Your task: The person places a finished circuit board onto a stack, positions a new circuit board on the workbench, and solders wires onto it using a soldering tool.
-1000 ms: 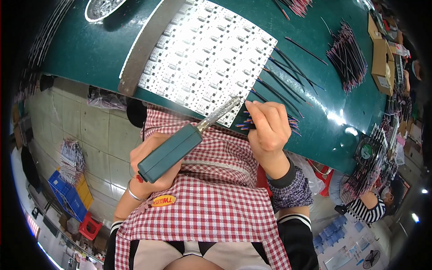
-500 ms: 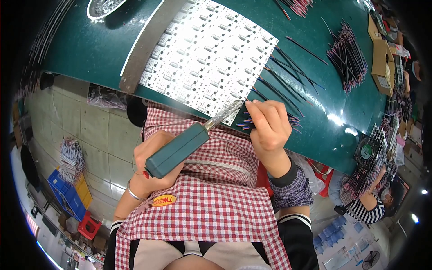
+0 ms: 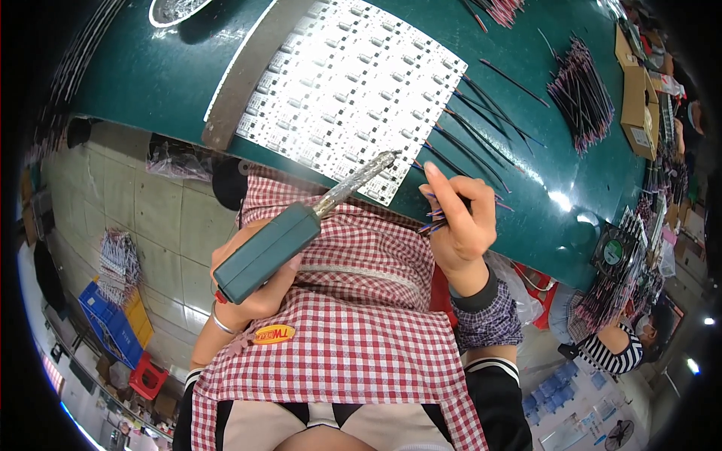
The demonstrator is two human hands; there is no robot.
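Circuit board (image 3: 361, 94) is lying on the bench (image 3: 143, 90) ahead of us; our left hand (image 3: 263, 300) is wrapping tightly round a soldering iron (image 3: 269, 252), slanting rightward over the near corner, while our right hand (image 3: 464, 224), the nearer, is curling around wires (image 3: 435, 216) beside the right edge.

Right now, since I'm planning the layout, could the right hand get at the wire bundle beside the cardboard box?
Probably yes: between the right hand and the wire bundle lie mainly green tabletop and low wires, though that hand seems to hold other wires.
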